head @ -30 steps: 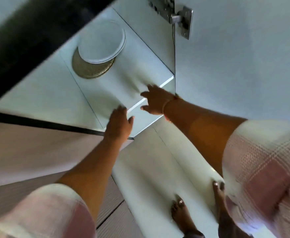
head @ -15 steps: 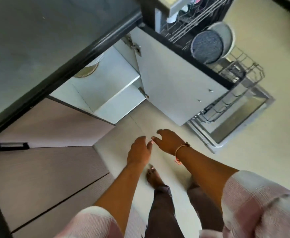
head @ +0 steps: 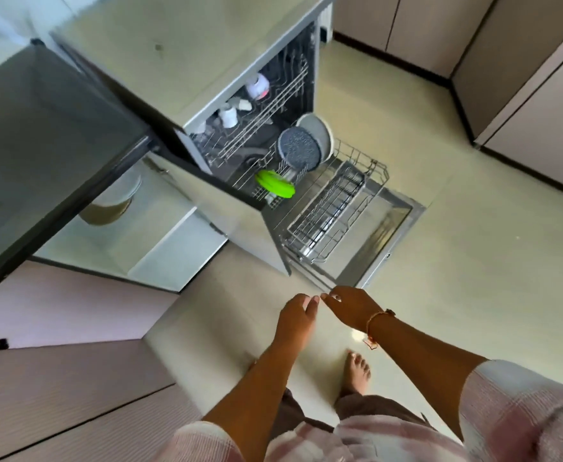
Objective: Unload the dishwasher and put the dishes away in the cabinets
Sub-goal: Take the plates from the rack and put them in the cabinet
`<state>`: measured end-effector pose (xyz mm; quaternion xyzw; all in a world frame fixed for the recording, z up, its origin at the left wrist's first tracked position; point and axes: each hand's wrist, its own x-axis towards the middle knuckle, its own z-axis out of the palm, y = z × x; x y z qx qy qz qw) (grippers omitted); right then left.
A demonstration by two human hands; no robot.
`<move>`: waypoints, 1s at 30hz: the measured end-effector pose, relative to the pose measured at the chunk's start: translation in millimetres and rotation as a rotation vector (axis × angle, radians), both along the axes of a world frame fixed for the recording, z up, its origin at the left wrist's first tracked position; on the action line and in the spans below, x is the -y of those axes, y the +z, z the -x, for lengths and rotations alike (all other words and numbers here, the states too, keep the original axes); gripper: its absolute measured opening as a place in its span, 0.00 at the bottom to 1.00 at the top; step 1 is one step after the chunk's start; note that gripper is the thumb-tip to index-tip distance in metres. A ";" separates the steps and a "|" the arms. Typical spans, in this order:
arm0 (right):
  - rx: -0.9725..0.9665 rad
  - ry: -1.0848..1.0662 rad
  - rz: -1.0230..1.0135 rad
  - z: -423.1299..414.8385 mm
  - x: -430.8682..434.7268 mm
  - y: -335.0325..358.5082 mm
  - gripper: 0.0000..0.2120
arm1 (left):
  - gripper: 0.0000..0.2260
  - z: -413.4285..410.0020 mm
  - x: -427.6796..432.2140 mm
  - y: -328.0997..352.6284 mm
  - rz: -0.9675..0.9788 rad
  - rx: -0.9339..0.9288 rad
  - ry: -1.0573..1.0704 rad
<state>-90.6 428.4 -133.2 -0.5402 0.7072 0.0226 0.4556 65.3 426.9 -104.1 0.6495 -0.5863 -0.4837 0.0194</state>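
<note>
Both hands hung empty in front of the dishwasher (head: 207, 61). The left hand (head: 295, 320) had relaxed fingers and the right hand (head: 351, 310) was loosely curled round nothing. Their fingertips came close together, but whether they touched could not be told. The next pickup probably lay in the pulled-out lower rack (head: 331, 208). There a speckled grey plate (head: 298, 151) and a pale plate (head: 321, 133) stood on edge at the dishwasher's mouth, with a green dish (head: 275, 184) just beside them. To do it well, each plate should be lifted straight up out of the tines before any turn toward the open cabinet (head: 160, 238) left of the dishwasher, where white plates (head: 125, 190) sat stacked on a woven mat (head: 107, 213). Cups (head: 228, 115) waited in the dishwasher's upper rack. The pale glossy floor (head: 473, 261) before the dishwasher looked slick under bare feet, and the dishwasher's lowered door (head: 393, 221) jutted out as a trip hazard
</note>
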 end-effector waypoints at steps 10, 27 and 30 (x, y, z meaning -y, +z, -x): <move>0.074 -0.292 0.128 102.1 25.0 47.7 0.24 | 0.16 119.4 51.2 53.2 0.057 -0.059 -0.034; 0.305 -0.710 0.107 172.8 255.7 1.9 0.22 | 0.07 191.9 342.6 -7.3 -0.056 -0.182 0.219; 0.421 -0.878 0.028 181.7 324.2 -40.9 0.23 | 0.15 192.4 411.1 -63.6 -0.084 -0.163 0.250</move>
